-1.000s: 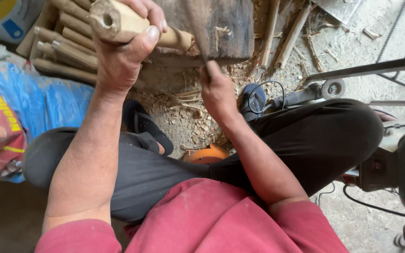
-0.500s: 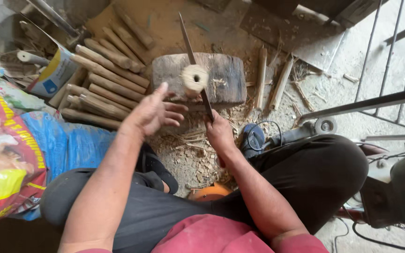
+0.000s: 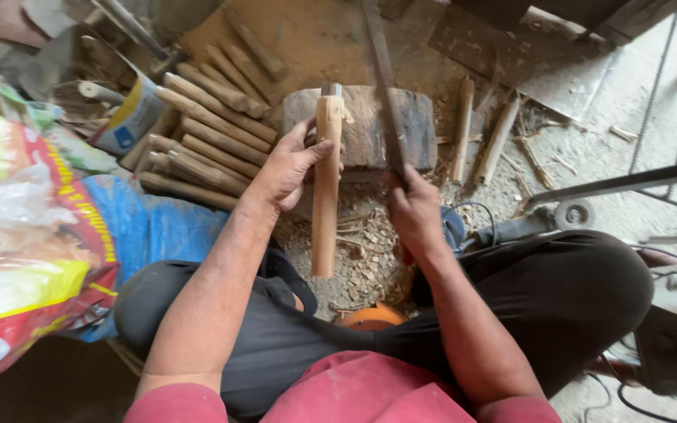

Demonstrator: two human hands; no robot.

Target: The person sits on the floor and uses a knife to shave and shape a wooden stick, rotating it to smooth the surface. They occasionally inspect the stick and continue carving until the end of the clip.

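Note:
My left hand (image 3: 291, 168) grips a pale round wooden stick (image 3: 326, 204) about its middle. The stick leans with its far end on a dark wooden chopping block (image 3: 366, 133) and its near end hanging over the chip-strewn ground. My right hand (image 3: 413, 207) is closed on the handle of a long flat blade (image 3: 381, 86), a machete-like knife. The blade points away from me over the block, just right of the stick, and is blurred.
A pile of similar trimmed sticks (image 3: 205, 125) lies left of the block, with a few more pieces (image 3: 479, 133) to its right. Printed plastic sacks (image 3: 33, 227) lie at my left. A power tool with cable (image 3: 542, 223) sits by my right knee. An orange object (image 3: 374, 316) rests between my legs.
My left hand brought the stick down from close to the camera, stood it end-on at the block, then laid it leaning against the block. The blade stays in my right hand.

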